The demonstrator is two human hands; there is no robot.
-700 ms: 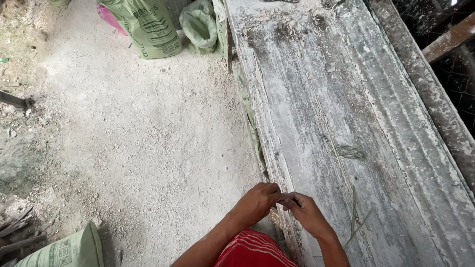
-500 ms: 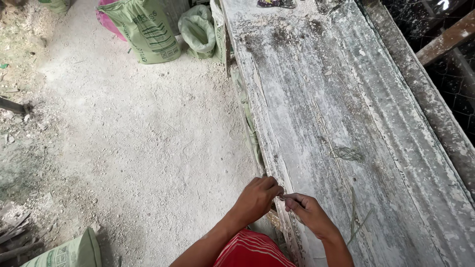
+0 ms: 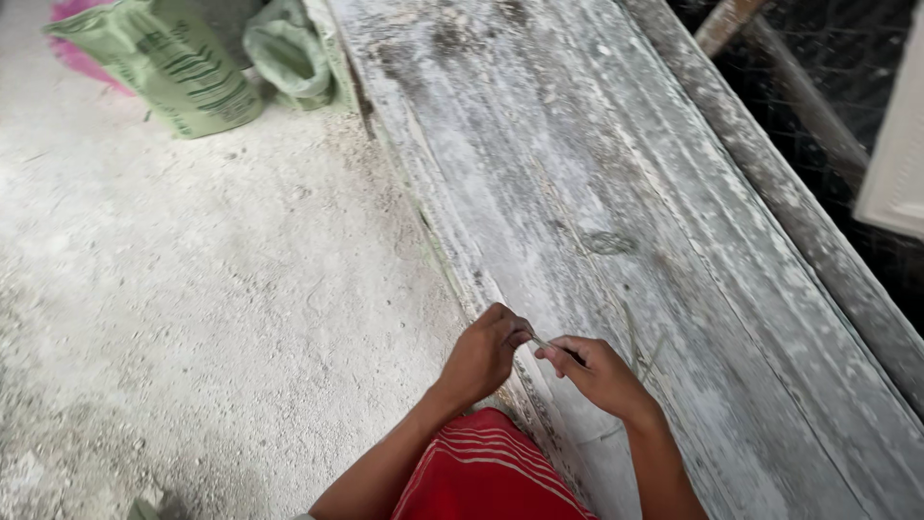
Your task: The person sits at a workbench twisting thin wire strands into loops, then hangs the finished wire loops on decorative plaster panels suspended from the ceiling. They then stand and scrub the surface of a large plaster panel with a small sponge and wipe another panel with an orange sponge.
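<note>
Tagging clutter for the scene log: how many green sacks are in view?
2. A large printed green sack lies on the ground at top left; a smaller pale green sack sits just to its right, against the end of the long grey slab. More may lie outside the view.

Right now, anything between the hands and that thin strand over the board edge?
Nothing visible. The left hand and right hand both already pinch the thin strand between their fingertips, above the edge of the dusty grey board.
</note>
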